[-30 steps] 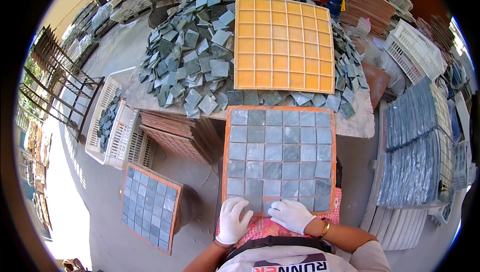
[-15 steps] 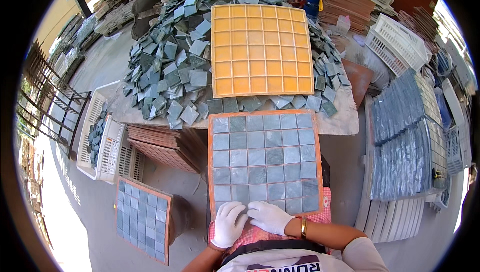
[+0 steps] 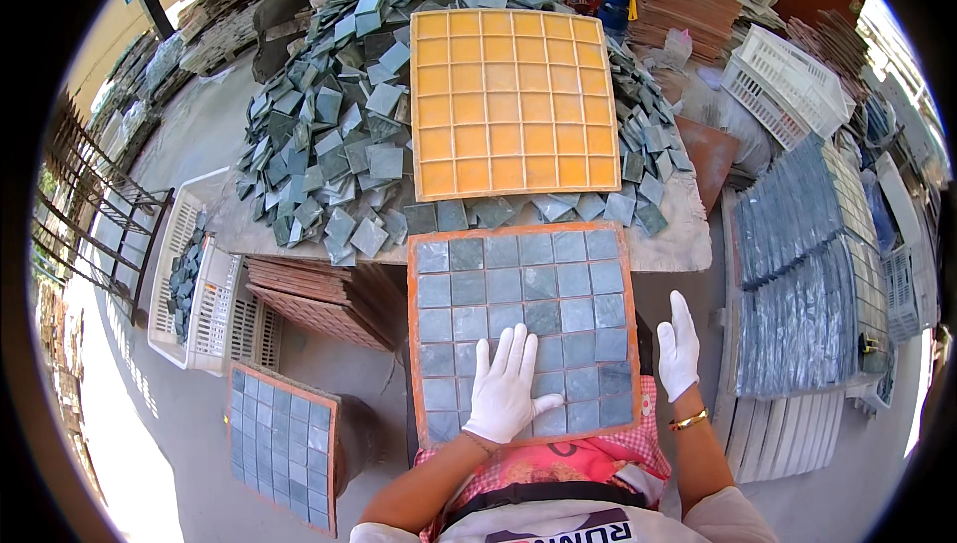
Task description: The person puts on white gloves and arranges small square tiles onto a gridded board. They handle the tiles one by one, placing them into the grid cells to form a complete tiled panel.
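A square orange-rimmed tray (image 3: pixel 420 274) lies across my lap, filled with rows of grey-green stone tiles (image 3: pixel 538 282). My left hand (image 3: pixel 503 393), in a white glove, rests flat on the lower middle of the tiles with its fingers spread. Off the tray's right edge, my right hand (image 3: pixel 678 349), also gloved, is raised with its fingers straight and the thumb apart, holding nothing. Beyond the tray, a yellow grid mould (image 3: pixel 514 104) with its square cells facing up sits on a heap of loose tiles (image 3: pixel 344 144).
The heap covers a worktable (image 3: pixel 683 234). A second tile-filled tray (image 3: pixel 284 443) leans at lower left beside a white crate (image 3: pixel 204 314) and stacked reddish boards (image 3: pixel 319 299). At right stand wrapped tile sheets (image 3: pixel 797 274) and a white slotted crate (image 3: pixel 783 84).
Both hands have left the tray's near edge. The left moved forward onto the tiles and spread out; the right swung outward past the tray's right side.
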### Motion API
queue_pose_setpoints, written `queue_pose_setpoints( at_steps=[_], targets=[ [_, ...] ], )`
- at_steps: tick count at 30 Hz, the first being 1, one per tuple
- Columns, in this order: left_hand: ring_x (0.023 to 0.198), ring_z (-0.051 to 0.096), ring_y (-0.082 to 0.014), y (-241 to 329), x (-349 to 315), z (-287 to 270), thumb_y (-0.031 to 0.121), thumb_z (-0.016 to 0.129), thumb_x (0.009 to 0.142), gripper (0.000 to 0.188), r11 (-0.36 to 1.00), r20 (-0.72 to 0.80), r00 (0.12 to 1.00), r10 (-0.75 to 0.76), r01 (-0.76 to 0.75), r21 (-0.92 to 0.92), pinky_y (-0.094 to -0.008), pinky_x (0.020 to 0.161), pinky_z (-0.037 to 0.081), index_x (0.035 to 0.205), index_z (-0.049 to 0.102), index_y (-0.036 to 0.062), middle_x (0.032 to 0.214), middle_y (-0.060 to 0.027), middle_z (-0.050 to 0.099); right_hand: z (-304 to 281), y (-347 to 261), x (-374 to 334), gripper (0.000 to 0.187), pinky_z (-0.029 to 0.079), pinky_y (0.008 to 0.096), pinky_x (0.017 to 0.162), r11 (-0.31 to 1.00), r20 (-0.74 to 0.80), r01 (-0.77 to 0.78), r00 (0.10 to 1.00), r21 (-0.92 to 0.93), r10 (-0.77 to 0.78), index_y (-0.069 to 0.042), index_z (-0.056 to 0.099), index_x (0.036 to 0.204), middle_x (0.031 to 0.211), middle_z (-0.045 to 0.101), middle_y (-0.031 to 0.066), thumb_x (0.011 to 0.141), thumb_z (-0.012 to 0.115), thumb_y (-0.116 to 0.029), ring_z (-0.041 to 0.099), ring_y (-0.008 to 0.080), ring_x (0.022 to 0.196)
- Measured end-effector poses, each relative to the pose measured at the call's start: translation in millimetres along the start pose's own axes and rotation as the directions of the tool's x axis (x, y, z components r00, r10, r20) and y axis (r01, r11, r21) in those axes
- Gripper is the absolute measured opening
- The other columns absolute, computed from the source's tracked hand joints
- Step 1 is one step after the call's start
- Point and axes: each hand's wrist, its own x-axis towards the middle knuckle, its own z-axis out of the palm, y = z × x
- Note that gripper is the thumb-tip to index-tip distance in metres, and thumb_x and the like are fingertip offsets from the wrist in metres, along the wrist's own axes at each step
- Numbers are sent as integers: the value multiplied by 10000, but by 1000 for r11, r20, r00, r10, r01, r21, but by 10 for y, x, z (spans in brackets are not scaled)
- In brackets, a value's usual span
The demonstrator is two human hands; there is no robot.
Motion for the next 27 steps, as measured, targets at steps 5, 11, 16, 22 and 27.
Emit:
queue_pose_setpoints(
  at_steps=[5,11,16,22,27],
  targets=[
    [1376,319,-342,157,491,129,625,638,722,960,997,-74,994,81,-81,8,-568,1109,201,1387,400,-25,1465,-216,369,440,-130,-144,521,290,352,1124,630,127,-347,921,695,368,61,397,1394,1431,443,184,1026,417,-307,413,279,1338],
    [1396,289,-349,376,787,167,547,694,725,953,979,-36,980,195,-196,-50,-567,1116,196,1378,372,-67,1464,-235,357,438,-100,-130,510,335,373,1108,166,274,-410,810,897,519,75,392,1374,1384,462,220,1034,380,-304,447,270,1301],
    [1392,286,-368,536,744,162,540,702,723,961,984,44,983,176,-177,15,-567,1117,187,1380,366,-75,1461,-257,346,367,-154,-109,415,422,349,1028,340,275,-446,851,828,447,80,456,1304,1290,536,193,1015,410,-214,530,249,1203],
    [1388,293,-363,694,575,286,548,696,719,959,989,8,989,145,-144,-45,-572,1108,191,1397,366,-45,1468,-241,347,392,-127,-116,369,435,320,989,453,257,-457,863,765,436,65,505,1275,1231,582,150,1003,445,-176,553,208,1151],
    [1398,292,-335,837,1046,338,566,676,729,958,981,-57,984,171,-175,-82,-574,1117,183,1432,349,3,1495,-205,335,389,-87,-153,381,432,320,986,285,251,-409,852,867,459,76,515,1267,1227,588,151,1006,443,-192,563,211,1133]
  ],
)
